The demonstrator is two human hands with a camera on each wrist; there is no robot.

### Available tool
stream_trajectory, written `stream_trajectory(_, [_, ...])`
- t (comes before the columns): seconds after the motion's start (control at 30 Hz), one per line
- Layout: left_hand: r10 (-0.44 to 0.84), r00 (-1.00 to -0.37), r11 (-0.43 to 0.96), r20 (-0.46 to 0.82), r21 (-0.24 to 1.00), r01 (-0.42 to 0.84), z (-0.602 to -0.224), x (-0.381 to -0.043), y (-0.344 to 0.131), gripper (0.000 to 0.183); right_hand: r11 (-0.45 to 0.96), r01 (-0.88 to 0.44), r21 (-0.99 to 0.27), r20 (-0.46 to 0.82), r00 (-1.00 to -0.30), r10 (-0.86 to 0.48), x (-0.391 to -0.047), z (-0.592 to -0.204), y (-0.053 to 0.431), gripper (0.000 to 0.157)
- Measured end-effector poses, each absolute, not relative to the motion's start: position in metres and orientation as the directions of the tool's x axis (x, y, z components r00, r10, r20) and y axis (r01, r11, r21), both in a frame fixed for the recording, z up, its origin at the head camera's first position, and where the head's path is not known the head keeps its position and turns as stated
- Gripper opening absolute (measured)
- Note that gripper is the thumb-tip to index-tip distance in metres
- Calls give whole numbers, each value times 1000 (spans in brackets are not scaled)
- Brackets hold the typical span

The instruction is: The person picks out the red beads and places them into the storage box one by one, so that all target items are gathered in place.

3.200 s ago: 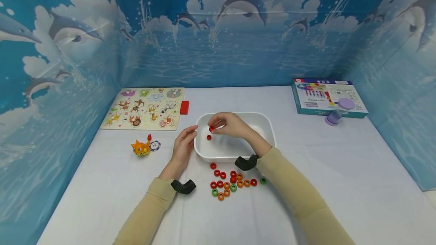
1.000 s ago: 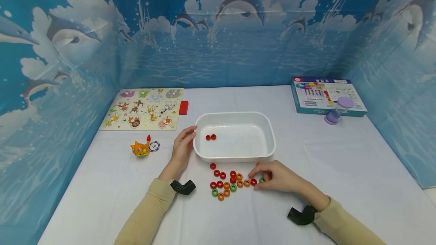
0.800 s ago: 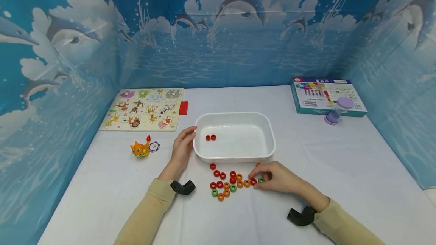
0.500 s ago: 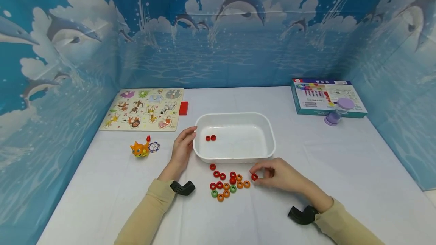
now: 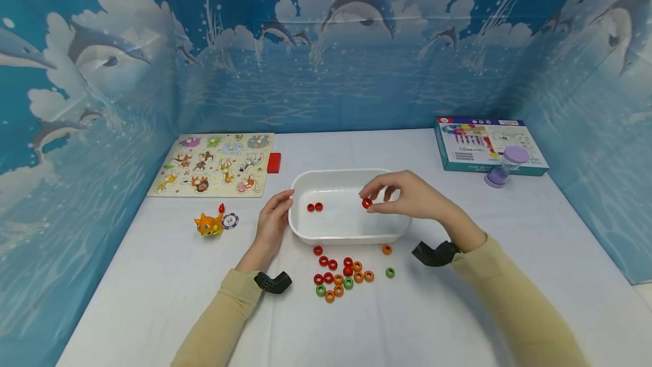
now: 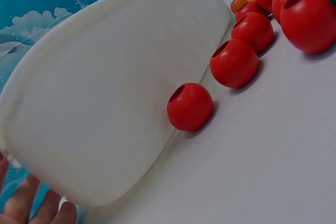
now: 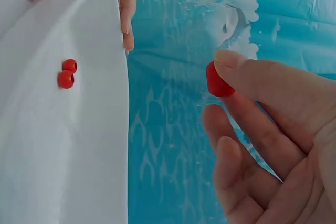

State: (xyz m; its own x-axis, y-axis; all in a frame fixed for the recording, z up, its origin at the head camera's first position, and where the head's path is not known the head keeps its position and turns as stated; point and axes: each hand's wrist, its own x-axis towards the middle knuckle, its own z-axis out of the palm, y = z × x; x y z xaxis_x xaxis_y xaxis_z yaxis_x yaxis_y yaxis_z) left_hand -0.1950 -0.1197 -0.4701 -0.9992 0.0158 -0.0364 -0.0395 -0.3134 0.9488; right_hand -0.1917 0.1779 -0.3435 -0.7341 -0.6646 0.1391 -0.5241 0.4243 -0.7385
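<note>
Between thumb and fingertips my right hand (image 5: 412, 197) pinches a red bead (image 7: 218, 81), held over the right part of the white tray (image 5: 351, 239). My left hand (image 5: 272, 222) touches the tray's left end with loosely bent fingers (image 6: 23, 200). Inside the tray, at its left, lie two red beads (image 5: 314, 207) side by side. More beads are scattered on the cloth in front: a red bead (image 6: 190, 107) close to the tray wall, several orange ones such as an orange bead (image 5: 369, 276), and a few green ones such as a green bead (image 5: 390, 272).
At the back left lies an animal puzzle board (image 5: 214, 164) with a red block (image 5: 274, 162) beside it. An orange cat figure (image 5: 209, 223) and a poker chip (image 5: 230, 221) sit left of my left hand. A flat box (image 5: 491, 146) and a purple-capped container (image 5: 506, 166) are at the back right.
A second red bead has come to lie in the tray. My right hand has taken another red bead from the cloth and lifted it over the tray. My left hand has stayed put.
</note>
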Motion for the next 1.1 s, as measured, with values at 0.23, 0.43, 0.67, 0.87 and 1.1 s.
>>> stream_trajectory(0.23, [25,-999,-308,-27,951,-33,-470,-194,-120,33,358,-442,-822,38,-670,-741,-233,-353,138,32])
stream_trajectory(0.43, [22,-999,-321,-25,946,-31,-470,-195,-120,33,367,-374,-852,-34,-659,-751,-260,-378,110,35])
stream_trajectory(0.67, [15,-1000,-328,-22,944,-26,-469,-195,-119,32,464,-327,-823,-139,-676,-724,-274,-395,96,32])
stream_trajectory(0.87, [13,-1000,-336,-24,942,-27,-469,-195,-119,32,528,-348,-774,-181,-678,-712,-279,-404,94,30])
stream_trajectory(1.1, [9,-999,-332,-34,943,-35,-469,-195,-118,33,576,-369,-729,-207,-683,-700,-282,-415,94,28])
